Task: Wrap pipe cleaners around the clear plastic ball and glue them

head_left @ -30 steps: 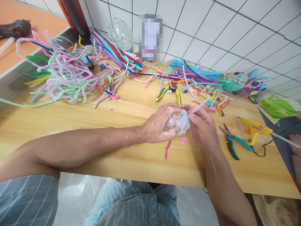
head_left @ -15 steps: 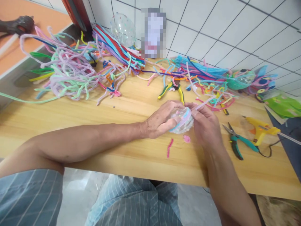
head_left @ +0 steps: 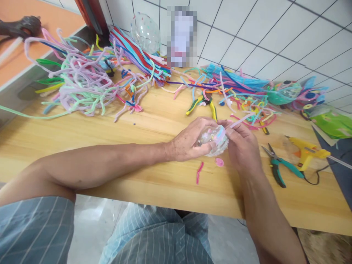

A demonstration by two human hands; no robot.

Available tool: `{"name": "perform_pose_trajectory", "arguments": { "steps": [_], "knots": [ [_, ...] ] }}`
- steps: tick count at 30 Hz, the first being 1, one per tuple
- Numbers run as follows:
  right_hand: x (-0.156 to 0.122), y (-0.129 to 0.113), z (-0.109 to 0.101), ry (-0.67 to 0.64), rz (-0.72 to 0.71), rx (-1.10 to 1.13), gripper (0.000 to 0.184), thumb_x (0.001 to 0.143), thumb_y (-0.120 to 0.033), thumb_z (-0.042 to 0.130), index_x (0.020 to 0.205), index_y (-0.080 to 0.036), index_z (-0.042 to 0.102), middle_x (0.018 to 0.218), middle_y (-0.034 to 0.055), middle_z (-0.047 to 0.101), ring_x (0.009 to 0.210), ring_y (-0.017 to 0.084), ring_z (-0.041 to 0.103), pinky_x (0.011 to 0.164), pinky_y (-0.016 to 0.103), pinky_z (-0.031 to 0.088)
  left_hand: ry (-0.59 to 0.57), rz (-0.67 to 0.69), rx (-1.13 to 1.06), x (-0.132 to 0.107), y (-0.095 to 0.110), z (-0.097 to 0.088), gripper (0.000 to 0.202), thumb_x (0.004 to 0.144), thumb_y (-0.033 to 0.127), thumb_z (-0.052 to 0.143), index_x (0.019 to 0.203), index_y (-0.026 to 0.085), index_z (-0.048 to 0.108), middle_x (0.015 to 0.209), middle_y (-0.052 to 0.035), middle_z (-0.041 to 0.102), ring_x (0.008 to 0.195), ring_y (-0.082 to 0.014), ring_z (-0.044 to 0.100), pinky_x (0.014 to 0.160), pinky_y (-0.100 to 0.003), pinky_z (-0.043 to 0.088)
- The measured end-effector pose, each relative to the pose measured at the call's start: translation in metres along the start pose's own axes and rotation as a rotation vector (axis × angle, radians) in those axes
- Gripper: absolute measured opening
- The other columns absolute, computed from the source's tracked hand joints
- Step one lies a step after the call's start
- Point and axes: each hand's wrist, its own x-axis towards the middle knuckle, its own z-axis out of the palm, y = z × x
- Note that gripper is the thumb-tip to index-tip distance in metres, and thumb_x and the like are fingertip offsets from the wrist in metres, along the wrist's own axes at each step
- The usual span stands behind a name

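A small clear plastic ball (head_left: 213, 140) with coloured dots sits between both hands above the wooden table (head_left: 110, 128). My left hand (head_left: 189, 141) wraps round its left side. My right hand (head_left: 243, 146) presses against its right side, fingers pinched on a pale pink pipe cleaner (head_left: 239, 121) that runs over the ball and sticks out to the upper right. A short pink pipe-cleaner piece (head_left: 198, 172) and a small pink coil (head_left: 219, 161) lie on the table just below the ball.
Tangled pastel pipe cleaners (head_left: 79, 84) heap at the back left, straight bundles (head_left: 137, 55) and a bigger clear ball (head_left: 145, 33) by the tiled wall. Yellow-handled pliers (head_left: 202, 102), teal pliers (head_left: 277, 167) and a yellow glue gun (head_left: 305, 152) lie right of my hands.
The ball has turned slightly in my hands and the hands have shifted a little to the right; the view has drifted too.
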Motion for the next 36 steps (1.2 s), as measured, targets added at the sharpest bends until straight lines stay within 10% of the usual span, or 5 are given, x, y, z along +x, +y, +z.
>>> {"name": "perform_pose_trajectory", "arguments": {
  "steps": [36],
  "knots": [
    [0.0023,0.0013,-0.0003,0.001,-0.011,0.024,0.019,0.078,-0.039,0.090,0.092,-0.028,0.084,0.102,0.0031,0.085,0.097,0.025,0.078,0.085,0.040,0.061,-0.033,-0.085,-0.118,-0.0014,0.0060,-0.0062,0.042,0.110,0.049,0.046,0.141,0.022,0.053,0.143,-0.0157,0.063,0.139,-0.0282,0.060,0.122,-0.049,0.049]
  ]
}}
